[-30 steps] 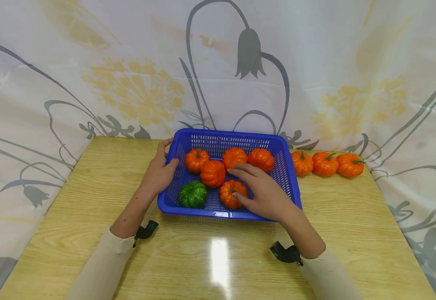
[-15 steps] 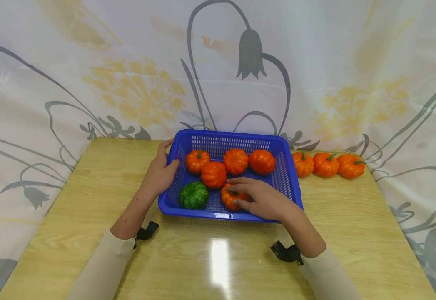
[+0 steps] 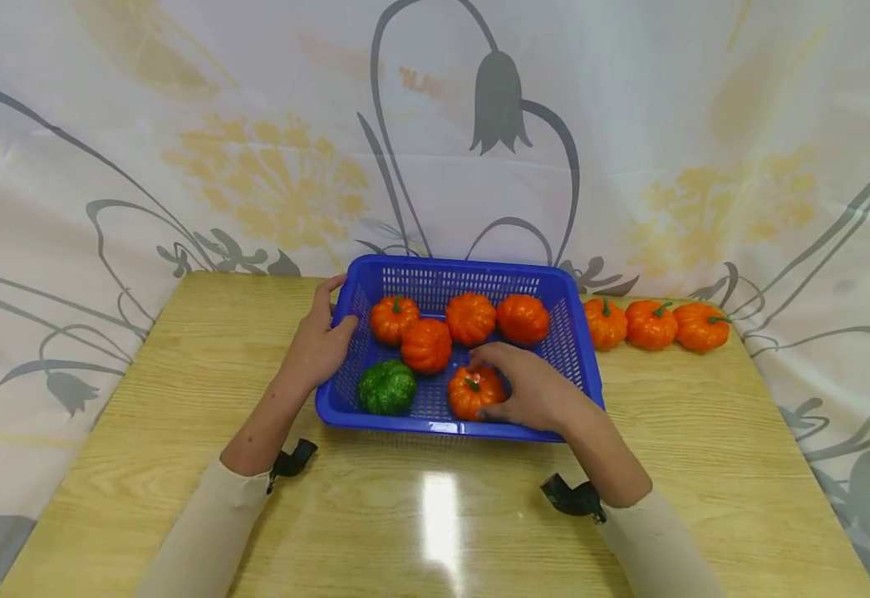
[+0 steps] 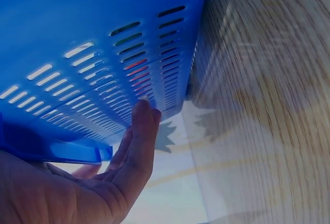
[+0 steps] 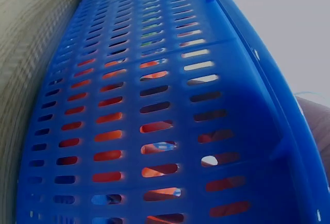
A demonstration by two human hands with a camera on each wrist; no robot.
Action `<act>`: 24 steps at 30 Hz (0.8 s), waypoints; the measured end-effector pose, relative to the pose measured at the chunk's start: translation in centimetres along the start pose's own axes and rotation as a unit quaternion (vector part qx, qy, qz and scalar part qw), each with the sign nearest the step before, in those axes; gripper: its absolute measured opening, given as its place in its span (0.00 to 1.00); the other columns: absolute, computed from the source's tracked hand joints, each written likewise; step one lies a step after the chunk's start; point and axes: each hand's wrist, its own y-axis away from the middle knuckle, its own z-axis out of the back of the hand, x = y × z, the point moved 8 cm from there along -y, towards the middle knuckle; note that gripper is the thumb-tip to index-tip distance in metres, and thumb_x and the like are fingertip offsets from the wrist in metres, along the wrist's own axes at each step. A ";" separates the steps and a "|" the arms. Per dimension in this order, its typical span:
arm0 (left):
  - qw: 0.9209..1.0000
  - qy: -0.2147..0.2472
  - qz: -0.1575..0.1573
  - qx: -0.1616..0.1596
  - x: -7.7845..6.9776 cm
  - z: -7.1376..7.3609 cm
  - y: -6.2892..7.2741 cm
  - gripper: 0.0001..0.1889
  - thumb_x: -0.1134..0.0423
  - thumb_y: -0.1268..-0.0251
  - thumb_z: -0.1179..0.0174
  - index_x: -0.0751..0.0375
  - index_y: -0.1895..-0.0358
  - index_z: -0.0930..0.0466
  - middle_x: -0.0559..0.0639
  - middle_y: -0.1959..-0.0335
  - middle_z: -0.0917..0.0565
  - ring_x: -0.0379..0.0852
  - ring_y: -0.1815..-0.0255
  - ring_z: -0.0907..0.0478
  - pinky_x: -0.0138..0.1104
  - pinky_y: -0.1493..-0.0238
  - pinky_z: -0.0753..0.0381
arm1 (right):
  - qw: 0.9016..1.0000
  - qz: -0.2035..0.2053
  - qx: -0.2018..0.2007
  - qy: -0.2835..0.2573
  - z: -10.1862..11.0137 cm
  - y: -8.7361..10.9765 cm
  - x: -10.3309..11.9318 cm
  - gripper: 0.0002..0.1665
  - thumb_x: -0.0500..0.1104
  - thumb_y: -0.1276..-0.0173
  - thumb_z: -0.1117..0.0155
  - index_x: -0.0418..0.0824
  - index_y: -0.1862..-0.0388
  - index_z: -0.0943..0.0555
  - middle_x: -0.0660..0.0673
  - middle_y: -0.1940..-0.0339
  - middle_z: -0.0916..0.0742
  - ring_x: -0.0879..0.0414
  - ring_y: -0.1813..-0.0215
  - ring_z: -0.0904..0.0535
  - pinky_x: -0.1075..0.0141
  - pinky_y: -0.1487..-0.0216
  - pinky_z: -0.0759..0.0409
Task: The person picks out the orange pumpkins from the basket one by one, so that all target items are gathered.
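A blue perforated plastic basket (image 3: 442, 428) sits on the table, holding several small orange pumpkins and one green pumpkin (image 3: 386, 388). My left hand (image 3: 317, 349) grips its left rim, thumb over the edge; in the left wrist view the hand's fingers (image 4: 142, 141) lie along the outer wall. Inside the basket's front right part, my right hand (image 3: 535, 386) holds an orange pumpkin (image 3: 472, 394) with a green stem, thumb at its front and fingers at its far side. The basket's front wall (image 5: 170, 95) hides most of that hand in the right wrist view.
Behind lie other orange pumpkins in the basket, such as one at the back right (image 3: 523, 319). Outside the basket's right wall, a row of orange pumpkins (image 3: 651, 325) stands on the wooden table (image 3: 375, 515). A patterned curtain (image 3: 255, 124) rises along the table's back.
My right hand has come down onto the front orange pumpkin and closed round it. That pumpkin has shifted slightly to the right. The left hand keeps its place on the rim.
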 end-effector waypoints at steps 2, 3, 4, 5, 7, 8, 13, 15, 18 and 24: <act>1.000 -0.001 0.000 0.000 0.0 0.1 0.0 0.34 0.58 0.18 0.52 0.44 0.14 0.49 0.63 0.43 0.20 0.60 0.58 0.14 0.44 0.61 0.18 | 1.000 -0.011 0.005 -0.008 -0.1 0.0 -0.2 0.31 0.40 0.42 0.15 0.41 0.40 0.17 0.43 0.40 0.13 0.46 0.35 0.19 0.47 0.29 0.25; 1.000 -0.001 0.000 0.000 0.0 0.1 0.0 0.34 0.58 0.18 0.52 0.44 0.14 0.49 0.63 0.43 0.20 0.61 0.58 0.14 0.44 0.60 0.18 | 1.000 -0.016 0.008 -0.010 -0.2 0.0 -0.3 0.32 0.40 0.42 0.16 0.41 0.40 0.18 0.44 0.40 0.13 0.47 0.37 0.19 0.47 0.30 0.24; 1.000 -0.002 0.000 0.000 0.0 0.1 0.0 0.34 0.58 0.18 0.52 0.44 0.14 0.49 0.63 0.43 0.20 0.61 0.57 0.14 0.44 0.60 0.17 | 1.000 -0.020 0.010 -0.012 -0.3 -0.1 -0.3 0.33 0.39 0.42 0.16 0.41 0.38 0.19 0.44 0.40 0.13 0.47 0.37 0.19 0.47 0.30 0.24; 1.000 -0.001 0.000 0.000 -0.1 0.1 0.1 0.34 0.58 0.18 0.52 0.44 0.14 0.49 0.63 0.43 0.19 0.61 0.57 0.14 0.44 0.60 0.17 | 1.000 -0.021 0.012 -0.011 -0.3 0.0 -0.3 0.34 0.39 0.42 0.17 0.41 0.36 0.19 0.43 0.39 0.14 0.46 0.36 0.19 0.46 0.30 0.25; 1.000 -0.002 0.000 -0.001 0.0 0.1 0.1 0.34 0.58 0.18 0.52 0.44 0.14 0.49 0.63 0.42 0.19 0.61 0.57 0.14 0.45 0.59 0.17 | 1.000 -0.023 0.015 -0.005 -0.3 0.0 -0.4 0.36 0.37 0.41 0.19 0.41 0.32 0.20 0.42 0.35 0.16 0.44 0.34 0.20 0.45 0.29 0.25; 1.000 -0.003 0.000 -0.001 0.0 0.1 0.1 0.34 0.58 0.18 0.52 0.44 0.14 0.49 0.63 0.42 0.19 0.61 0.57 0.14 0.45 0.59 0.17 | 1.000 -0.023 0.016 0.000 -0.3 0.0 -0.4 0.37 0.37 0.41 0.20 0.40 0.31 0.20 0.41 0.34 0.17 0.43 0.33 0.21 0.44 0.29 0.25; 1.000 -0.005 -0.003 -0.001 -0.1 0.1 0.0 0.34 0.58 0.18 0.52 0.44 0.14 0.49 0.63 0.43 0.19 0.61 0.57 0.14 0.45 0.58 0.17 | 0.999 -0.036 0.024 0.013 -0.4 0.2 -0.9 0.38 0.34 0.44 0.26 0.43 0.30 0.17 0.38 0.31 0.20 0.39 0.32 0.22 0.41 0.31 0.24; 1.000 -0.003 -0.004 -0.001 -0.1 0.0 0.0 0.34 0.58 0.18 0.52 0.44 0.14 0.49 0.63 0.43 0.19 0.61 0.57 0.14 0.45 0.59 0.17 | 0.999 -0.042 0.025 0.012 -0.4 0.2 -1.0 0.37 0.34 0.44 0.26 0.43 0.31 0.16 0.38 0.31 0.20 0.39 0.32 0.22 0.41 0.31 0.25; 1.000 0.000 -0.004 0.000 -0.1 0.0 0.0 0.34 0.58 0.18 0.52 0.44 0.14 0.49 0.63 0.44 0.19 0.61 0.58 0.14 0.44 0.60 0.17 | 0.999 -0.043 0.024 0.016 -0.4 0.2 -1.1 0.37 0.35 0.44 0.24 0.44 0.32 0.16 0.38 0.32 0.19 0.39 0.32 0.22 0.40 0.30 0.25; 1.000 0.000 -0.004 0.000 -0.2 0.0 0.1 0.34 0.58 0.18 0.52 0.45 0.14 0.49 0.63 0.43 0.19 0.61 0.58 0.13 0.44 0.60 0.17 | 0.999 -0.046 0.019 0.021 -0.3 0.3 -1.2 0.36 0.37 0.45 0.19 0.43 0.34 0.16 0.39 0.36 0.17 0.40 0.36 0.20 0.40 0.32 0.24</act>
